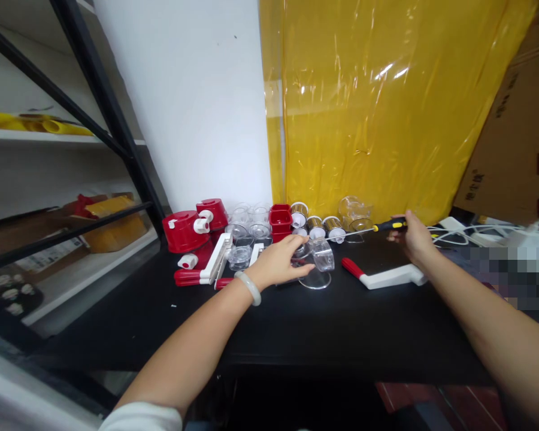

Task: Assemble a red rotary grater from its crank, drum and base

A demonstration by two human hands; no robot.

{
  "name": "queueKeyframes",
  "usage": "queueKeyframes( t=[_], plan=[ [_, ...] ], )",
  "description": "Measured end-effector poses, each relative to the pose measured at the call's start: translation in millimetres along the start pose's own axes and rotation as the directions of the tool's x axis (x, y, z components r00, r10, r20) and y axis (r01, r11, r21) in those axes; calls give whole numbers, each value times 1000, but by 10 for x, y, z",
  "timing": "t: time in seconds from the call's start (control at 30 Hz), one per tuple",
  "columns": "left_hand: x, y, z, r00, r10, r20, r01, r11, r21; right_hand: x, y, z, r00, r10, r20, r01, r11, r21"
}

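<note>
My left hand (282, 258), with a pale bangle on the wrist, lies flat with fingers stretched over a clear plastic housing (322, 258) on the black table (296, 326). My right hand (414, 238) reaches toward the back right, its fingers around the handle of a yellow-and-black screwdriver (388, 225) whose shaft points left. A white crank handle with a red grip (381, 276) lies just below that hand. Red housings (183, 230) and white-and-red cranks (202, 274) sit to the left of my left hand.
Clear cups (250, 222), a red box (280, 220) and metal drum blades (317, 226) line the back edge before a yellow plastic sheet (386, 102). White cables (471, 234) lie at right. A black-framed shelf (94, 114) stands at left.
</note>
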State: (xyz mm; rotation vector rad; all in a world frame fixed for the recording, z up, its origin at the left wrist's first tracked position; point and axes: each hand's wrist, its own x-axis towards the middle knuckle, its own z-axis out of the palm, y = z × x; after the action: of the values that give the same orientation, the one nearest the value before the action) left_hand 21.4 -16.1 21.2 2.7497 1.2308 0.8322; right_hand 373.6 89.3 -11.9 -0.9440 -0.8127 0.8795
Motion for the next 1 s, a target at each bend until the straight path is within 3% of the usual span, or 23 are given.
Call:
queueKeyframes(
  t=[0.13, 0.5, 0.7, 0.8, 1.0],
  plan=[
    [0, 7, 0, 1000, -13, 3, 13, 1000, -2, 2, 3, -13, 1000, 16, 9, -16, 999, 43],
    [-1, 5, -7, 1000, 4, 2, -4, 1000, 9, 31, 67, -19, 982, -165, 90, 161, 986, 50],
    [1, 9, -2, 1000, -1, -1, 1, 1000, 4, 5, 1, -2, 1000, 28, -4, -28, 997, 69],
    [5, 4, 4, 1000, 5, 1, -5, 1000, 4, -1, -3, -13, 999, 34, 25, -36, 997, 73],
    [2, -14, 15, 1000, 6, -2, -6, 1000, 7, 56, 87, -35, 992, -127, -21, 127, 992, 11]
  ],
)
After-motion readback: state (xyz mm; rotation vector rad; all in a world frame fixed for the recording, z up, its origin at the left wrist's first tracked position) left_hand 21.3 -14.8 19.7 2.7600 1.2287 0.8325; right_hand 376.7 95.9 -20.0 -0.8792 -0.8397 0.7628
